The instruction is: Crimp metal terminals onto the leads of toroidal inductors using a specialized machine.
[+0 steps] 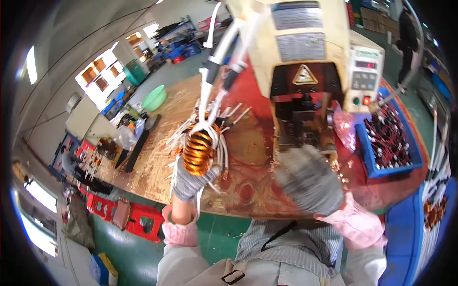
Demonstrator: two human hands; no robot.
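In a grey knit glove, my left hand (pixel 192 181) is wrapped round a copper-wound coil (pixel 199 151) and holds it above the table's near edge. White-sleeved leads (pixel 206 90) with dark bands rise from the coil toward the top of the view, and more white ends lie behind it. My right hand (pixel 310 181), also gloved in grey, is just in front of the bench machine's dark working head (pixel 305 109). Motion smears it, so its fingers and anything in them cannot be made out.
On the machine's right are a control box (pixel 366 76) with a lit display, a clear plastic bag (pixel 344 126) and a blue bin (pixel 392 138) full of small dark parts with red wires. A green bowl (pixel 154 98) sits farther left. Red stools (pixel 143 221) stand below the table's left edge.
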